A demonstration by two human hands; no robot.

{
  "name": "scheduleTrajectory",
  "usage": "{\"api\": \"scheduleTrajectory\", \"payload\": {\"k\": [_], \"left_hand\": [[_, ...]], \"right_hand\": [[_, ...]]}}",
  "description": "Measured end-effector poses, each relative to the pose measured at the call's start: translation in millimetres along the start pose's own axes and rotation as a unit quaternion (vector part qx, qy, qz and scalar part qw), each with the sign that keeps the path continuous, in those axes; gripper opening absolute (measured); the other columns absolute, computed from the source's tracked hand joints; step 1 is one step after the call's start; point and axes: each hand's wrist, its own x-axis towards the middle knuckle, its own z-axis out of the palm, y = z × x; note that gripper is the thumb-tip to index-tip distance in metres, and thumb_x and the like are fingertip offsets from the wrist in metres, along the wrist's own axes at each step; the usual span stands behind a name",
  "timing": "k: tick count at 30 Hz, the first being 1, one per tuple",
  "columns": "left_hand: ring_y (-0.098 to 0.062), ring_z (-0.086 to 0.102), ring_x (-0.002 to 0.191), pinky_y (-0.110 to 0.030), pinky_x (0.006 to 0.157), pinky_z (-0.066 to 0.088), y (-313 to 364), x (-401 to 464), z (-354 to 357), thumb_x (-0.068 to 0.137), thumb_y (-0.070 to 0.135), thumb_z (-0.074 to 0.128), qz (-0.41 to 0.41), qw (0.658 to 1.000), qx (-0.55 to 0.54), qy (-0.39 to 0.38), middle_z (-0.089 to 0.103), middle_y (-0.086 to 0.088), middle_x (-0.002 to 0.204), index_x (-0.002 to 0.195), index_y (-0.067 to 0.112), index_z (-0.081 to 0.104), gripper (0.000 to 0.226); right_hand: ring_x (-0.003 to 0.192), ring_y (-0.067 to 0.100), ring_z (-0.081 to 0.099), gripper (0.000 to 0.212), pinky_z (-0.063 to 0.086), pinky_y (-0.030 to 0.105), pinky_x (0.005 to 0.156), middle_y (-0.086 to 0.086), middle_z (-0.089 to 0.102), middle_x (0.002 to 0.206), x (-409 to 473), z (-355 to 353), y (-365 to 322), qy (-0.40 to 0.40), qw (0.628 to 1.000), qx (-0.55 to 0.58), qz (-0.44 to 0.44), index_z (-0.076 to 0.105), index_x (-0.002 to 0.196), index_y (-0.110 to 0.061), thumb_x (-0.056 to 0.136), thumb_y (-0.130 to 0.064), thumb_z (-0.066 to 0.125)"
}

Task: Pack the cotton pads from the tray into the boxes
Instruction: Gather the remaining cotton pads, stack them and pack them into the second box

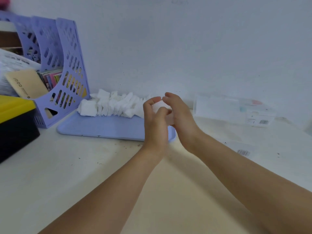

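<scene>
A row of white cotton pads (111, 105) lies along the far edge of a pale blue tray (101, 127) by the wall. My left hand (156, 122) and my right hand (180, 114) meet above the tray's right end. Both close on a small stack of cotton pads (160, 105) held between them. A clear plastic box (233, 109) lies on the table to the right, blurred. A second clear piece with a barcode label (243, 152) lies nearer, right of my right forearm.
A lilac perforated file rack (67, 65) with books and papers stands at the left against the wall. A black bin with a yellow lid (15, 119) sits in front of it. The white table (67, 174) stretches toward me.
</scene>
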Motion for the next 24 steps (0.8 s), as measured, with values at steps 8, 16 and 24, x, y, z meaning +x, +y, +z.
{"api": "scheduleTrajectory", "payload": {"k": [8,16,24], "left_hand": [[-0.024,0.076,0.095,-0.045,0.095,0.056,3.3,9.6,-6.0,0.095,0.051,0.055,-0.169,0.965,-0.171,0.103,0.078,-0.003,0.102,0.112,0.024,0.07,0.035],[-0.021,0.076,0.095,-0.044,0.099,0.055,7.6,2.2,-0.9,0.099,0.026,0.053,-0.157,0.973,-0.147,0.085,0.078,-0.004,0.103,0.112,0.021,0.074,0.026],[-0.022,0.074,0.102,-0.044,0.103,0.052,7.6,3.9,-3.5,0.1,0.033,0.046,-0.173,0.972,-0.147,0.063,0.078,-0.005,0.107,0.112,0.02,0.071,0.031]], "right_hand": [[0.121,0.01,0.057,0.051,0.047,0.032,0.106,-0.003,0.059,0.136,-5.1,2.9,12.8,-0.041,0.964,-0.241,-0.102,0.043,0.148,-0.022,0.1,-0.032,0.057],[0.139,0.011,0.043,0.068,0.034,0.036,0.118,-0.01,0.044,0.152,-6.6,5.0,8.3,-0.011,0.974,-0.206,-0.088,0.031,0.157,-0.021,0.098,-0.042,0.058],[0.148,0.009,0.031,0.071,0.026,0.034,0.122,-0.006,0.035,0.161,-4.7,2.8,7.8,-0.021,0.971,-0.224,-0.082,0.026,0.159,-0.019,0.1,-0.047,0.054]]}}
